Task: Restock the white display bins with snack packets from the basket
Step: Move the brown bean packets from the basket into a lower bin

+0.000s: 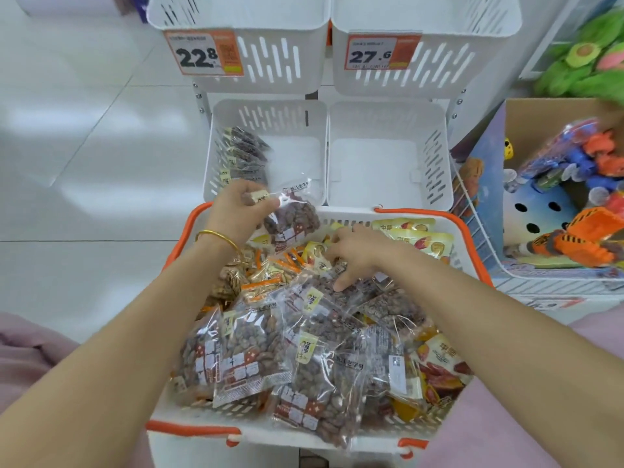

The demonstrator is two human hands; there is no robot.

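Observation:
A white basket (189,422) with orange handles sits in front of me, heaped with clear packets of brown nuts (250,352) and yellow packets (422,238). My left hand (236,211) grips the top of one nut packet (290,221) and holds it over the basket's far rim, at the front of the lower left white bin (314,123). That bin holds a row of nut packets (241,153) along its left side. My right hand (354,255) reaches into the basket, its fingers touching the packets there. The lower right bin (388,163) holds nothing.
Two upper white bins carry price tags, 22.8 (202,55) and 27.6 (381,52). To the right stands a cardboard box (486,157) and a wire tray with bagged toys (574,170). White tiled floor (84,146) lies to the left.

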